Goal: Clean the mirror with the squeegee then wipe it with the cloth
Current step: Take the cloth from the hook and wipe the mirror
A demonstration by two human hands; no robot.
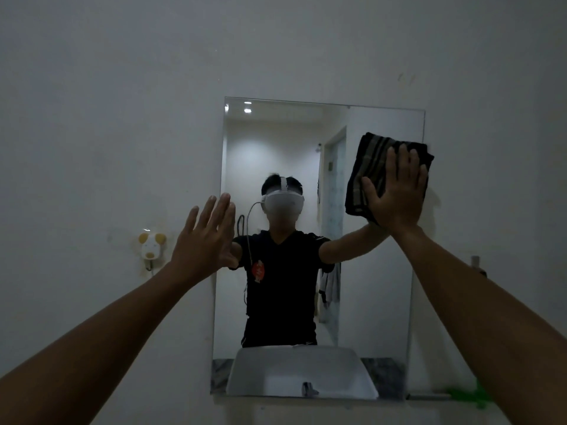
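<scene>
Against the frameless rectangular mirror (362, 271), the right hand (395, 194) presses a folded, dark striped cloth (368, 167), fingers straight; the left hand (205, 237) rests flat, fingers slightly apart.

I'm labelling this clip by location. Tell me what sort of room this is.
Most likely a small bathroom or washroom. A frameless mirror is fixed to a plain wall, a white basin sits right below it, and a small animal-shaped hook hangs on the wall beside it.
</scene>
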